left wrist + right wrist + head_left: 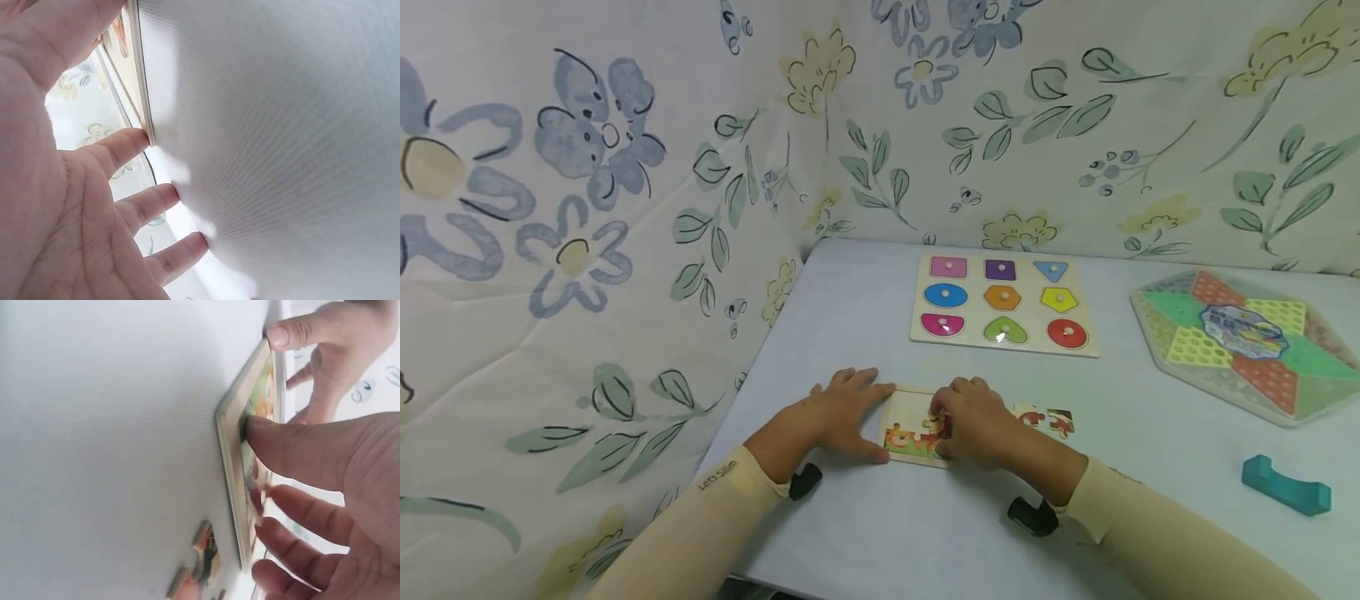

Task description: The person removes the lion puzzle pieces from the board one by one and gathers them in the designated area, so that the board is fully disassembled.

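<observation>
A small wooden puzzle tray (907,407) lies on the table, with picture pieces (901,439) of an orange animal on green along its lower part. My left hand (846,417) spreads its fingers at the tray's left side, thumb at the lower corner and index fingertip at the upper one. Over the tray's right side, my right hand (977,421) pinches a puzzle piece (251,469) between thumb and fingers, at the tray's surface; the hand partly hides it. To the right of that hand lie loose puzzle pieces (1062,422).
Behind the tray lies a board of coloured knobbed shapes (1033,342). A hexagonal case (1165,358) of coloured panels is at the right, with a teal curved block (1288,487) in front of it. Flowered cloth (880,108) hangs at the back and left.
</observation>
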The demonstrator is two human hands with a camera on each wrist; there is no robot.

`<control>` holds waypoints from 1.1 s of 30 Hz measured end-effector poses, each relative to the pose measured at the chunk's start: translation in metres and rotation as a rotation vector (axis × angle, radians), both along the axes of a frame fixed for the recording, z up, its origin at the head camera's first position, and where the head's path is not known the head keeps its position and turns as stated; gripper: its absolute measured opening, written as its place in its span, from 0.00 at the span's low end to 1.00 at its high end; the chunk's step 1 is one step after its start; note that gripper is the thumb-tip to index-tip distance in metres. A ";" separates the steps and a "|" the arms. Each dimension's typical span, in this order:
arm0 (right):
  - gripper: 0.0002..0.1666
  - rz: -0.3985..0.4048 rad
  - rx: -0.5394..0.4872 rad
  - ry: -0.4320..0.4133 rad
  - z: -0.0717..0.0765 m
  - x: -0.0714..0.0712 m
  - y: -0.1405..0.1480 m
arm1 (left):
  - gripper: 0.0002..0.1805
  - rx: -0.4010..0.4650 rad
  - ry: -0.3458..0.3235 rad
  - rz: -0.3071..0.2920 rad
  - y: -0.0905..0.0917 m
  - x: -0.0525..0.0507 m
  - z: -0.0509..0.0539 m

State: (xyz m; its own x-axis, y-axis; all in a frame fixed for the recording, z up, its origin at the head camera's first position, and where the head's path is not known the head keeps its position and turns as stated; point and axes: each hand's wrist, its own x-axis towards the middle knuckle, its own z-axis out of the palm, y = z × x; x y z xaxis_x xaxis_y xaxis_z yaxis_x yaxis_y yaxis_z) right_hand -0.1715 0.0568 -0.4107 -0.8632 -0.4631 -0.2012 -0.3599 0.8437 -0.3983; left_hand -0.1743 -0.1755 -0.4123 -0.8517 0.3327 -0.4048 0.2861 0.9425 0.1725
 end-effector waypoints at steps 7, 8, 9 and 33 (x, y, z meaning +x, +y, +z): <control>0.18 -0.038 -0.088 0.024 -0.001 0.003 0.001 | 0.56 0.003 -0.003 0.000 0.000 0.000 0.002; 0.15 -0.044 -0.112 0.022 -0.001 0.002 0.001 | 0.56 0.003 -0.003 0.000 0.000 0.000 0.003; 0.12 -0.048 -0.141 0.020 -0.001 0.002 0.002 | 0.56 0.003 -0.003 -0.001 0.001 0.000 0.003; 0.09 -0.156 -0.203 -0.211 0.007 0.008 0.148 | 0.56 -0.002 -0.013 0.014 0.004 0.002 0.005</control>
